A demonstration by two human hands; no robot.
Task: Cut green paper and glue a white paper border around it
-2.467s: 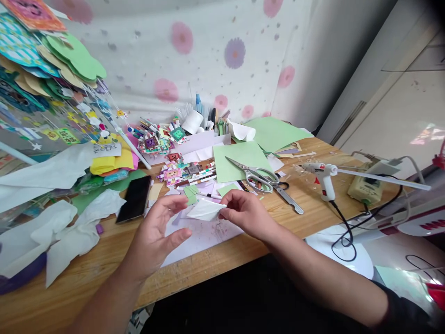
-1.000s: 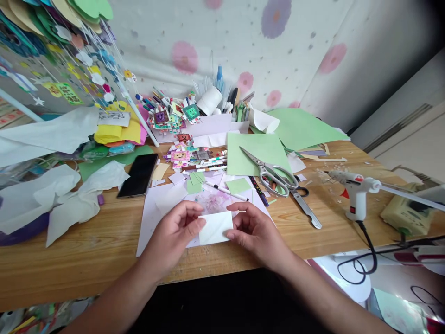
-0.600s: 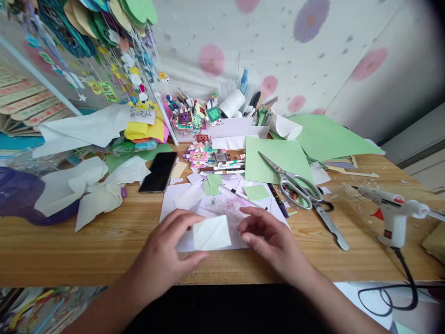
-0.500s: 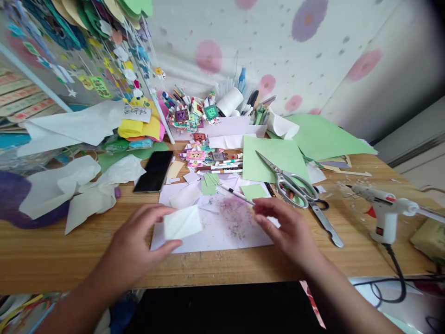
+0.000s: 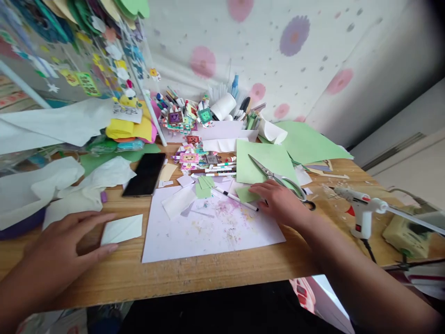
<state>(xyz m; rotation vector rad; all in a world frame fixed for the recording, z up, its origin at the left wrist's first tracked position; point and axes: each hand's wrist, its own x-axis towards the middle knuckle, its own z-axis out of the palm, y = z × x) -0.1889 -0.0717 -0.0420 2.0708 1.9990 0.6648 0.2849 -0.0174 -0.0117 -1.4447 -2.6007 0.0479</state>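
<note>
On the left of the table a small white folded paper [image 5: 122, 229] lies flat. My left hand [image 5: 74, 241] is beside it with thumb and fingers spread, the tips at its left edges. My right hand [image 5: 280, 202] reaches over the right end of a small green paper piece [image 5: 245, 194], its fingers stretched out and partly hiding it. Just below that piece a white marker [image 5: 236, 199] with black parts lies on the stained white sheet [image 5: 167, 246], its end close to my right thumb. Silver scissors [image 5: 266, 170] rest behind my right hand, their handles partly covered.
A black phone [image 5: 145, 174] and crumpled white tissue [image 5: 111, 176] lie at the left. A glue gun [image 5: 363, 208] stands at the right with its cord. Behind are a large green sheet [image 5: 255, 155] and a pen-filled holder [image 5: 222, 130]. Paper ornaments hang at upper left.
My left hand has moved left, setting the folded paper down on the wood and loosening its fingers. My right hand has moved up and away from the marker, over the small green piece. The view has shifted.
</note>
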